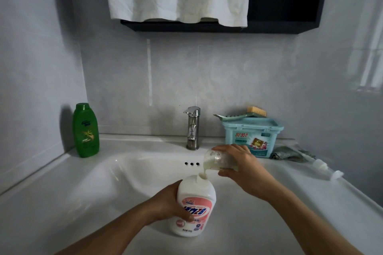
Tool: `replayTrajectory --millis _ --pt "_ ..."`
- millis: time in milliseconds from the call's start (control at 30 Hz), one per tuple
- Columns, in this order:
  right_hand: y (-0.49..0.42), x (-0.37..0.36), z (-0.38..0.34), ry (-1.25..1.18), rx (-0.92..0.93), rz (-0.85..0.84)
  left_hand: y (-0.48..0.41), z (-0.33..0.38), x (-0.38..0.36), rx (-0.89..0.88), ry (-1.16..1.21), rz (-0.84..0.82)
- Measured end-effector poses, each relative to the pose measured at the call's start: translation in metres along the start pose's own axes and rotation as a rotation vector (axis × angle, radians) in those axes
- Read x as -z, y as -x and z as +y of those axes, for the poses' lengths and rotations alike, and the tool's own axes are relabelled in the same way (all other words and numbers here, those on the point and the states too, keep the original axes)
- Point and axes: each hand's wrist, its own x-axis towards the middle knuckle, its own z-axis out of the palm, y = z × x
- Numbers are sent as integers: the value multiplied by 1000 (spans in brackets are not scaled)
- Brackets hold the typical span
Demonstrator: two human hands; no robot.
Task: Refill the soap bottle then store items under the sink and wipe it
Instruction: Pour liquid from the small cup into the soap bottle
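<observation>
Pouring soap right now. Gripping the soap bottle (194, 207) with the left hand (172, 203), fingers curled round its side, holding it neck up down in the sink (124, 182). Tipping a clear cup (215, 160) with the right hand (246, 170), fingers and thumb wrapped round it, letting a thin stream of white soap (204, 172) drop into the open neck of the bottle.

Looking like the middle of the first job, with some soap left in the cup. Not seeing how full the bottle is.

Lying on the tabletop at the right: the pump top (323, 168), not yet put back on. Waiting to go under the sink: a green bottle (86, 130) at the left, and a blue box (251, 136) with a brush (248, 114) on top, near the tap (193, 128). Lying just beside the box: a grey cloth (288, 154), maybe for wiping later. Not storing or wiping yet.
</observation>
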Motion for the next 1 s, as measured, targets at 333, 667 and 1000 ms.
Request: replayTrajectory --millis 333,667,1000 --pt "0 0 0 3 -2 -2 -1 -3 0 0 17 2" --pt "0 1 -1 -11 -14 -13 1 -1 0 5 3 2" --pt "0 1 -1 -11 -5 -10 1 1 0 8 5 -7"
